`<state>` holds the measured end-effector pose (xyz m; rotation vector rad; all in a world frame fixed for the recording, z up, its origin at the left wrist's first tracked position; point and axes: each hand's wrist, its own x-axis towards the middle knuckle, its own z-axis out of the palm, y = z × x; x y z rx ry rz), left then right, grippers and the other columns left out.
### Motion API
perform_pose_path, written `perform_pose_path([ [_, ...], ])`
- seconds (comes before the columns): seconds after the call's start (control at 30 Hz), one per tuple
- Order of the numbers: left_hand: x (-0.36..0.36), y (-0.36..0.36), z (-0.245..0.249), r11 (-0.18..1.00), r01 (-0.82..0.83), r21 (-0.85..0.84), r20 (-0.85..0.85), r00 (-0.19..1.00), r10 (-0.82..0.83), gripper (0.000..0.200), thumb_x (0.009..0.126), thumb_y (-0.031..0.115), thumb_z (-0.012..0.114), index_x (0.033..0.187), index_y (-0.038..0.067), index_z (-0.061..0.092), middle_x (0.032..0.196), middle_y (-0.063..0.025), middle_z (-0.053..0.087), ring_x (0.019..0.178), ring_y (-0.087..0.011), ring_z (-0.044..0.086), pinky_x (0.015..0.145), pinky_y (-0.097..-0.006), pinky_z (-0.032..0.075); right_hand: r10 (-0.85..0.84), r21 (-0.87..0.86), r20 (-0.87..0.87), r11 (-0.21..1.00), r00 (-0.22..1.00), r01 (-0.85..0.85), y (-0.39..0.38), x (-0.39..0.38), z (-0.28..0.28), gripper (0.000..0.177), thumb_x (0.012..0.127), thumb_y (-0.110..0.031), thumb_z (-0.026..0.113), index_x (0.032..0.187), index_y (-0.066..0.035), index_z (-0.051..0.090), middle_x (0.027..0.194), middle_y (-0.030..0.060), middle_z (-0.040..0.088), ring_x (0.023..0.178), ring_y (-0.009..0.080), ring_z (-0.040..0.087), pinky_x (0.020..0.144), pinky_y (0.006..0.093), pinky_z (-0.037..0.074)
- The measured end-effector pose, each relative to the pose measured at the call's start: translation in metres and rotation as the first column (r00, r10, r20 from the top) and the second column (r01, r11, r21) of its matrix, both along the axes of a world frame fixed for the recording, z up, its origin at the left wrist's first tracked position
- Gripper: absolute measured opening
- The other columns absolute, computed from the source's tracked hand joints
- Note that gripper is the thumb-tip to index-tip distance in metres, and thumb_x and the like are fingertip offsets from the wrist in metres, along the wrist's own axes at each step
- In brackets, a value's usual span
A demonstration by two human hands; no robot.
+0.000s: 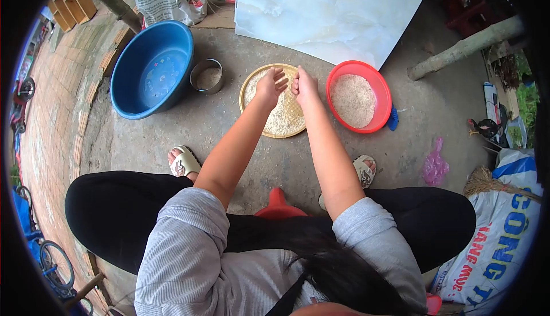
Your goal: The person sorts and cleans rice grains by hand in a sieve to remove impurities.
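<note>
A round woven bamboo tray (250,119) lies on the ground ahead of me, spread with pale grain that looks like rice (281,122). My left hand (270,89) is over the tray's middle, palm turned inward, its fingers apart and no object visible in it. Facing it, my right hand (306,85) is over the tray's right side with its fingers curled in; whatever they may hold is hidden. To the right of the tray stands a red plastic basin (388,99), partly filled with similar grain (353,99).
A blue basin (152,78) and a metal tin (207,76) stand left of the tray. A marbled panel (326,15) lies behind it. Further right are a pink plastic bag (436,164), a wooden post (467,48), a straw broom (487,184) and a printed sack (498,241).
</note>
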<state>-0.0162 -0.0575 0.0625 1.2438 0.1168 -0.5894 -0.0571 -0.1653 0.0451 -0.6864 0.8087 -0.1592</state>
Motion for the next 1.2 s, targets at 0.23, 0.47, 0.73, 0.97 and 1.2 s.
perform_pose_path([
  [0.23,-0.003,0.008,-0.027,0.734,-0.237,-0.636,-0.467,0.876,-0.122,0.030,0.096,0.026,0.033,0.101,0.005,0.054,0.096,-0.0126,0.062,0.089,-0.0247,0.059,0.078,-0.0358,0.051,-0.086,-0.991,0.131,0.022,0.988,0.133,0.083,0.005,0.007,0.033,0.091,-0.036,0.049,0.079,-0.007,0.060,0.076,0.0125,0.067,0.067,0.0326,0.064,0.061,0.0408,0.052],
  [0.47,0.034,0.028,-0.122,0.779,-0.196,-0.596,-0.379,0.923,-0.058,0.029,0.096,0.025,0.035,0.110,0.005,0.052,0.105,-0.0137,0.060,0.094,-0.0239,0.059,0.080,-0.0347,0.050,0.362,-0.982,0.101,-0.115,0.927,0.151,0.090,-0.009,0.003,0.030,0.092,-0.023,0.047,0.109,-0.003,0.062,0.123,0.0159,0.056,0.120,0.0341,0.049,0.098,0.0408,0.039],
  [0.73,0.087,0.083,-0.042,0.740,-0.666,0.094,0.040,0.745,0.666,0.039,0.090,0.026,0.052,0.055,0.009,0.046,0.045,-0.0001,0.041,0.036,-0.0104,0.038,0.035,-0.0244,0.028,0.042,-0.705,-0.601,-0.496,0.798,-0.506,0.060,-0.060,-0.065,0.059,0.095,-0.036,0.037,0.146,-0.011,0.020,0.153,0.0101,0.014,0.141,0.0305,0.013,0.113,0.0487,0.011],
  [0.97,0.132,0.144,-0.044,0.771,-0.413,0.485,0.547,0.831,0.101,0.039,0.090,0.035,0.052,0.088,0.000,0.068,0.080,-0.0097,0.065,0.076,-0.0208,0.061,0.069,-0.0344,0.047,-0.101,-0.672,-0.664,-0.354,0.741,-0.650,0.050,-0.052,-0.091,0.066,0.095,-0.041,0.032,0.146,-0.004,0.013,0.154,0.0130,0.007,0.142,0.0296,0.005,0.114,0.0458,0.004],
  [1.2,0.088,0.154,-0.066,0.191,-0.423,0.886,0.431,0.597,-0.677,0.041,0.081,0.043,0.061,0.109,0.014,0.063,0.099,-0.0136,0.065,0.101,-0.0299,0.058,0.089,-0.0413,0.041,-0.233,-0.660,-0.630,-0.342,0.741,-0.669,0.057,-0.038,-0.095,0.067,0.095,-0.040,0.032,0.144,0.002,0.015,0.153,0.0170,0.009,0.142,0.0306,0.006,0.114,0.0428,0.004],
])
